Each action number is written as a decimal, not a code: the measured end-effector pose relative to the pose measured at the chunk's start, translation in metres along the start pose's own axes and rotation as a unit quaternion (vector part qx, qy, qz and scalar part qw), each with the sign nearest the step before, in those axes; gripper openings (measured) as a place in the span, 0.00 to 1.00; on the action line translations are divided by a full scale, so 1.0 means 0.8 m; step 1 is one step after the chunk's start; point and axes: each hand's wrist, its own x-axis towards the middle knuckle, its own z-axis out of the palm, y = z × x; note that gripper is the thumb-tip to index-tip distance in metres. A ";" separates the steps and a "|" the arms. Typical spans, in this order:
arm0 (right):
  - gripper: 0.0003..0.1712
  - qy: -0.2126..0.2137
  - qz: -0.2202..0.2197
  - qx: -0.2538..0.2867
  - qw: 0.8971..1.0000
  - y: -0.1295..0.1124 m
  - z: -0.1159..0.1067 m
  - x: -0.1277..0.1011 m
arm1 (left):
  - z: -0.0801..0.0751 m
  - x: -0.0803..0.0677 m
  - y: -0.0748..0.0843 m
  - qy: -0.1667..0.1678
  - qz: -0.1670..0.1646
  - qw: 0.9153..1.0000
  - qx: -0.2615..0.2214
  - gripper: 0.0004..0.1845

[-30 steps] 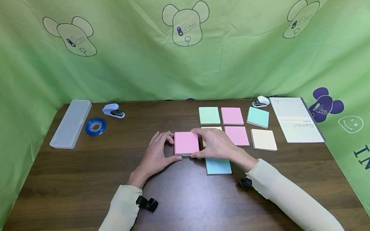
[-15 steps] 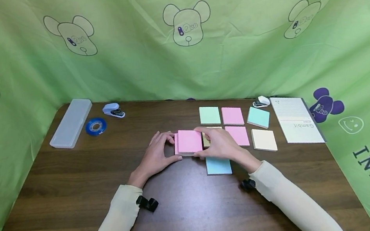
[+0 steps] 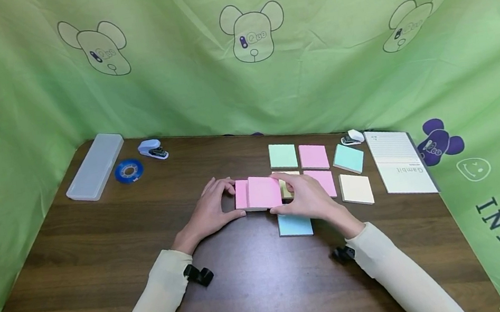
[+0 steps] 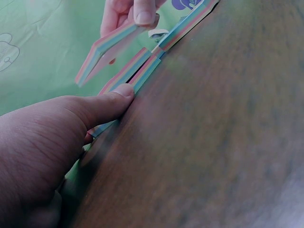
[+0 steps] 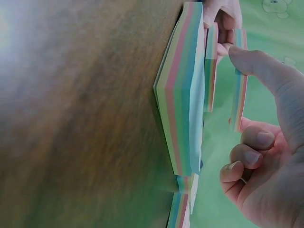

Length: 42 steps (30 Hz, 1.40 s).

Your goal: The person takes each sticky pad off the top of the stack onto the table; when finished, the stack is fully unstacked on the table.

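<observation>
My right hand [image 3: 307, 197] pinches a pink sticky note pad [image 3: 264, 192] by its near and far edges. In the left wrist view this pad [image 4: 102, 50] is raised and tilted, its side striped in several colours. Below and to its left is a second pink pad [image 3: 241, 193], partly covered from above. My left hand [image 3: 209, 209] grips that lower pad at its left side, with the thumb [image 4: 111, 104] along the near edge. Beneath my right hand lie a blue pad [image 3: 295, 225] and a partly hidden yellow pad [image 3: 285, 187].
More pads stand behind and right: green [image 3: 282, 156], pink [image 3: 313, 156], teal [image 3: 348, 158] and cream [image 3: 356, 189]. Farther right are a white stapler [image 3: 352, 137] and a notebook [image 3: 401, 161]. Back left hold a plastic case [image 3: 95, 167], blue tape [image 3: 129, 171] and another stapler [image 3: 153, 149].
My right hand has lifted the upper pink pad off the lower one and shifted it rightward, uncovering the lower pad's left part. My left hand has stayed in place.
</observation>
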 end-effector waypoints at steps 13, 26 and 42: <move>0.49 0.000 0.023 0.016 1.000 0.011 -0.015 -0.024 | -0.001 0.000 0.002 -0.005 -0.012 1.000 0.000 0.31; 0.47 0.011 0.006 0.025 1.000 0.028 -0.024 -0.049 | 0.000 0.000 0.001 -0.002 -0.007 1.000 0.001 0.31; 0.47 0.014 0.032 0.028 0.999 0.050 -0.042 -0.085 | 0.000 -0.001 -0.001 -0.003 -0.006 1.000 0.005 0.30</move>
